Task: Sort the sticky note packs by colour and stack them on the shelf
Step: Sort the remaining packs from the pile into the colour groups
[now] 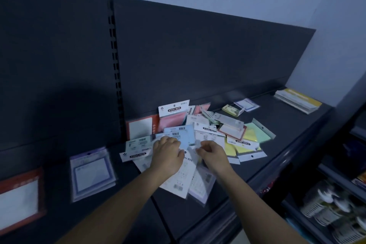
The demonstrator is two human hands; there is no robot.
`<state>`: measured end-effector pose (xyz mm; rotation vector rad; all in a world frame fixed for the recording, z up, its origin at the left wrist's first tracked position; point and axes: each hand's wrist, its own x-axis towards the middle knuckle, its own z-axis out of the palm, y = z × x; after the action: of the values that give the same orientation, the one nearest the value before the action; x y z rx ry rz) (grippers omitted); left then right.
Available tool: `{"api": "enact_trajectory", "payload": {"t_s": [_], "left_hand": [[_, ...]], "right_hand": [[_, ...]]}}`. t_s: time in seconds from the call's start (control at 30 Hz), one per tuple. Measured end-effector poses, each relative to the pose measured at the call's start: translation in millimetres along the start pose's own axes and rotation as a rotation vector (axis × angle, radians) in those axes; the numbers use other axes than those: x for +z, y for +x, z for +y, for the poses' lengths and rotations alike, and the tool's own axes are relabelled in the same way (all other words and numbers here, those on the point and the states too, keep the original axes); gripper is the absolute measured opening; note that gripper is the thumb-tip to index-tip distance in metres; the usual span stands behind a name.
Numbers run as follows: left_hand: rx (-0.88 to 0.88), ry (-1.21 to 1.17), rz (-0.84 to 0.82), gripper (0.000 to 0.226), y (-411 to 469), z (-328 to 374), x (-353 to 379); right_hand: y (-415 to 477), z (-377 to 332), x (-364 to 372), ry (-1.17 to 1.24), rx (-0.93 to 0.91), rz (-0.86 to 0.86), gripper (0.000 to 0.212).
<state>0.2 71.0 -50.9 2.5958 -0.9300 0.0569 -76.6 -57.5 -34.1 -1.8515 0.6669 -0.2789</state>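
Left hand point(167, 154) and right hand point(213, 154), apart, curl onto packs point(179, 136) heaped on the shelf point(287, 125); grip unclear.

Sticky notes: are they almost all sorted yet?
Not yet. A purple-bordered stack, a red-bordered pack and a yellow stack sit apart. The left hand and right hand are on the mixed pile, where pink, blue, green and yellow packs remain unsorted.
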Motion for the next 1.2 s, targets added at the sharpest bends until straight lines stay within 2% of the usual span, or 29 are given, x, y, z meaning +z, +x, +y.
{"api": "enact_trajectory", "payload": {"t_s": [0.13,0.27,0.43,0.5,0.57,0.63,0.7,0.8,0.93,1.03,1.1,1.2], "left_hand": [[-0.01,0.036,-0.025,0.04,15.1,-5.1,12.9],[-0.029,-0.006,0.043,0.039,33.5,-6.0,19.2],[-0.088,-0.1,0.096,0.034,42.7,-5.9,25.1],[-0.095,-0.135,0.134,0.034,46.2,-4.5,23.4],[-0.099,-0.171,0.162,0.036,48.4,-2.2,22.1],[-0.103,-0.218,0.18,0.039,49.8,0.4,22.0],[-0.113,-0.301,0.215,0.039,50.6,3.4,20.8],[-0.16,-0.471,0.267,0.037,49.8,6.1,17.3],[-0.331,-0.701,0.352,0.025,50.6,6.7,9.4],[-0.539,-0.919,0.432,0.018,54.8,8.2,-1.2],[-0.728,-1.058,0.432,0.025,58.4,5.8,-9.3],[-0.879,-1.499,0.255,0.056,57.8,5.0,-26.1]], "right_hand": [[25.9,1.2,7.2,0.03,0.053,-0.03,0.039],[59.5,-4.1,10.8,0.08,0.066,-0.033,0.04],[92.5,-8.2,17.0,0.184,0.15,-0.067,0.027],[103.4,-9.5,18.7,0.195,0.159,-0.129,0.019],[110.8,-10.5,18.5,0.202,0.157,-0.201,0.028],[114.4,-13.1,18.0,0.194,0.137,-0.253,0.025],[114.8,-17.3,19.1,0.211,0.122,-0.277,0.009],[118.1,-18.7,20.3,0.229,0.091,-0.275,0.009],[119.4,-30.8,9.6,0.226,-0.03,-0.234,0.007],[116.2,-43.3,-4.5,0.19,-0.246,-0.175,0.015],[110.5,-50.0,-14.2,0.195,-0.444,-0.169,0.019],[101.5,-57.0,-27.6,0.157,-0.669,-0.233,0.028]]}}
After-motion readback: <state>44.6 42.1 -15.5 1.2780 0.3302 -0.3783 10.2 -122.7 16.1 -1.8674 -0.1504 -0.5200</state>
